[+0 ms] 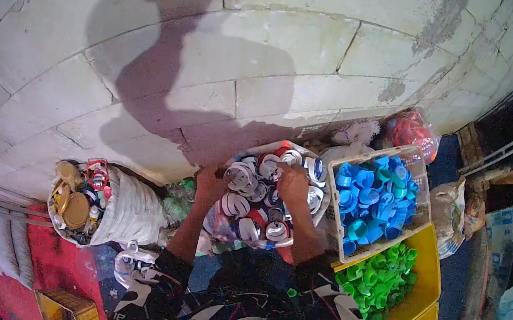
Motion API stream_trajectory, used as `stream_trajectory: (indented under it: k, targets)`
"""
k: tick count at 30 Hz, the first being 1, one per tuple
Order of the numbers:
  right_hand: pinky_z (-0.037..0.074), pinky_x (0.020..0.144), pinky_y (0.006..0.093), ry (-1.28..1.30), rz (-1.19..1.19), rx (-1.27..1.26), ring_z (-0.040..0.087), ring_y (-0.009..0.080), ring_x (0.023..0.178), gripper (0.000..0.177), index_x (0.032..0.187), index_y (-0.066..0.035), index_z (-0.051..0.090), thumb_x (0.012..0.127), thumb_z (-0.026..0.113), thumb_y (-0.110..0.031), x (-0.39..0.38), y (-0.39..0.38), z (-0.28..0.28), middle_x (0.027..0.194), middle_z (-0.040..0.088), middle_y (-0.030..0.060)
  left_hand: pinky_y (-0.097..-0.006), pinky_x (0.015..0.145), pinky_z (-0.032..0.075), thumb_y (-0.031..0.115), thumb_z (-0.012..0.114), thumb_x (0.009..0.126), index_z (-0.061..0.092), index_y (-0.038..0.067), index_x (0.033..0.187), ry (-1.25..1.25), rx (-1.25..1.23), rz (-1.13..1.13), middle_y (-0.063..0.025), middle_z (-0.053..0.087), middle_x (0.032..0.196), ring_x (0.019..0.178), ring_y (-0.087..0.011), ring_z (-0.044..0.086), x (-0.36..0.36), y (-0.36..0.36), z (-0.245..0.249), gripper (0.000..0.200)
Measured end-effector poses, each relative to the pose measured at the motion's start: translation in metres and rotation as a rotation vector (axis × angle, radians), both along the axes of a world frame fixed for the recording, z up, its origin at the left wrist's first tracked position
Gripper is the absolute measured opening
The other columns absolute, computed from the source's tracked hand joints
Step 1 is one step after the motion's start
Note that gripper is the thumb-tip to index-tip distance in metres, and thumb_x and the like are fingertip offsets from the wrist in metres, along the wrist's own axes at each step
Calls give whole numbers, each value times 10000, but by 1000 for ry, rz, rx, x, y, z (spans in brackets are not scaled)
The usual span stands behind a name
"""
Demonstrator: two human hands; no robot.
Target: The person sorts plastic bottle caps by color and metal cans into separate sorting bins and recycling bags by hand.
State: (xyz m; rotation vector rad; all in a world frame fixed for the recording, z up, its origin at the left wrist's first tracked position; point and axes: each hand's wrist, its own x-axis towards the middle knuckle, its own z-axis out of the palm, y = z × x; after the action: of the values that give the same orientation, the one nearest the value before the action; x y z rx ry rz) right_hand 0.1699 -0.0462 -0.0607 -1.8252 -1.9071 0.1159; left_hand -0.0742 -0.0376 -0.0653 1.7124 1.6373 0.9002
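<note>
White and red round plastic caps (pixel 255 210): left hand (pixel 208 182) and right hand (pixel 293 183) dig in; I can't tell what they hold.

Harsh light from behind me throws my sharp shadow onto the block wall (pixel 233 54). Fisheye bends the edges, black corners vignette, colours look oversaturated, edges soft.

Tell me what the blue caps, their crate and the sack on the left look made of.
Blue caps: likely moulded plastic, glossy, in one even bright colour. Crate: probably rigid plastic, off-white, with a thin straight rim. Sack: seems to be woven plastic fabric, matte white, creased into ribbed folds.
</note>
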Motion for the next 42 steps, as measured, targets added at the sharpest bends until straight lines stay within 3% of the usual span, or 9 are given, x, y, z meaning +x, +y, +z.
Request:
stream_trajectory:
  k: [11,17,20,23,26,28,38,39,42]
  targets:
    - [516,703,456,-218,157,-151,614,365,842,154,898,-67,674,759,636,-120,18,31,2,898,612,207,-331,708,502,278,744,762,688,36,1000,-312,-256,-33,-109,692,831,759,-201,658,-14,-5,15,344]
    - [478,701,448,302,89,-1,597,397,811,239,880,-26,640,763,682,-230,36,14,19,818,606,214,-359,721,504,270,726,766,695,62,951,-51,25,-177,-147,684,840,765,-264,666,4,9,23,280]
    - [463,598,340,399,-34,15,587,230,636,192,812,11,608,784,699,-156,46,-5,14,690,597,135,-360,743,510,271,722,774,683,55,959,85,75,-358,-146,682,812,756,-259,668,18,25,24,287]
    - [423,558,276,841,-141,-110,535,114,608,144,779,-24,601,825,675,-139,52,-29,14,679,580,35,-355,785,506,260,723,780,680,82,992,-15,44,-639,-124,690,897,832,-241,664,34,32,48,281]
    - [394,554,225,1204,-168,-112,483,57,590,96,835,-80,601,873,643,-158,48,-54,17,715,578,-31,-379,865,471,247,743,765,675,89,1010,-512,-342,-623,-89,674,994,945,-220,631,58,15,61,299]
    - [389,570,215,1402,-136,-127,485,53,611,88,872,-85,609,880,640,-167,34,-70,46,725,586,-32,-401,957,410,157,750,759,673,58,995,-841,-222,-802,-66,647,1041,1008,-187,583,78,16,29,268]
    - [497,701,380,510,-148,13,649,311,844,289,1006,-8,616,729,697,-34,11,-113,78,927,639,208,-271,752,513,125,700,779,660,46,949,-1126,-678,-759,-47,641,1022,857,-125,621,99,-18,36,191]
    - [495,730,410,471,-149,16,633,351,861,286,995,-6,611,732,704,-68,10,-116,80,924,640,202,-256,730,527,137,677,811,658,36,974,-550,119,-960,-43,650,988,842,-119,628,95,-24,68,193]
    - [496,743,432,444,-207,32,616,386,853,247,925,-7,619,731,719,-121,8,-125,81,884,633,190,-262,648,545,83,677,784,657,-1,850,-1270,-806,-579,-73,649,895,737,-166,643,99,-43,83,109]
